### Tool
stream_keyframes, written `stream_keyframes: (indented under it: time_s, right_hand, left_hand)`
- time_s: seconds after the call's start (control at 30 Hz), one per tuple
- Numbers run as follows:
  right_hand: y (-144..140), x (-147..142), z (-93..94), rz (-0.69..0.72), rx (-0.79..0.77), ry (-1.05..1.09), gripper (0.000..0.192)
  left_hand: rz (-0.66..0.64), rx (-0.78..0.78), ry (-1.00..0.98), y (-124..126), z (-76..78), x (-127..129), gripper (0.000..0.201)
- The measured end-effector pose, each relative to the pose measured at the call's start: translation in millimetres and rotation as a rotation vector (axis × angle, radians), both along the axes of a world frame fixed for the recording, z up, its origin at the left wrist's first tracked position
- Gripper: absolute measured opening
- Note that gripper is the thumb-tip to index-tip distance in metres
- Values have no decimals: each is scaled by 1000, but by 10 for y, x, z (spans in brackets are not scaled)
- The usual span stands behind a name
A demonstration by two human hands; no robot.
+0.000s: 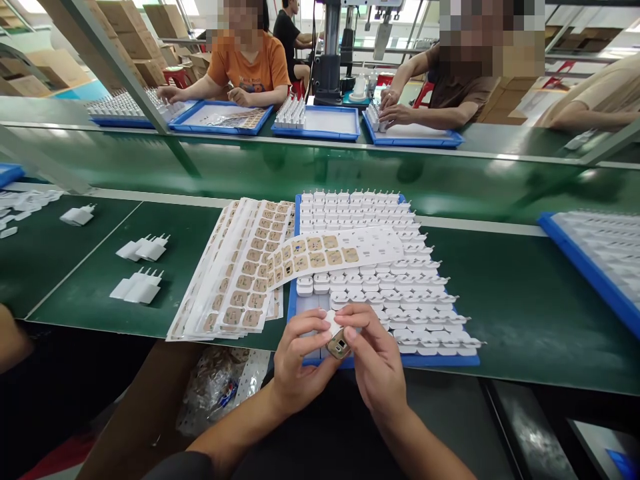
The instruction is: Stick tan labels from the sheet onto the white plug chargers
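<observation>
The white charger (333, 325) between the person's two hands is mostly covered by the fingers (320, 323) of the left hand (300, 360) and by the right hand (375, 363), so only a corner and the brown label (339, 345) on it show; the print on that label is too small to read. The curved label sheet (330, 252) hides several chargers in the blue tray (291, 293). A second blue tray (590, 270) is cut off by the right edge, and another (7, 173) by the left. The bag (220, 387) below the tabletop (525, 313) is too crumpled to tell its contents.
</observation>
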State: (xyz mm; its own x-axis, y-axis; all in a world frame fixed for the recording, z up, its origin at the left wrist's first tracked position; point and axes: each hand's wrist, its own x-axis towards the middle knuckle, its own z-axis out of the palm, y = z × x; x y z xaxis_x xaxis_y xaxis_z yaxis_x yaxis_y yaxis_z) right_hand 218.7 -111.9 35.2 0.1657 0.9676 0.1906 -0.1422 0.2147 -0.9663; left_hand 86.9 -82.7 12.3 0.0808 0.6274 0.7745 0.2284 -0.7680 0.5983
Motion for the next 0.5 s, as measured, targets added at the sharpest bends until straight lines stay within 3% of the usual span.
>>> stream_keyframes:
  time_s: [0.5]
  right_hand:
    - [-10,-15,-13,12,-1,63,13]
  left_hand:
    - [60,145,61,-17,-78,-17,31]
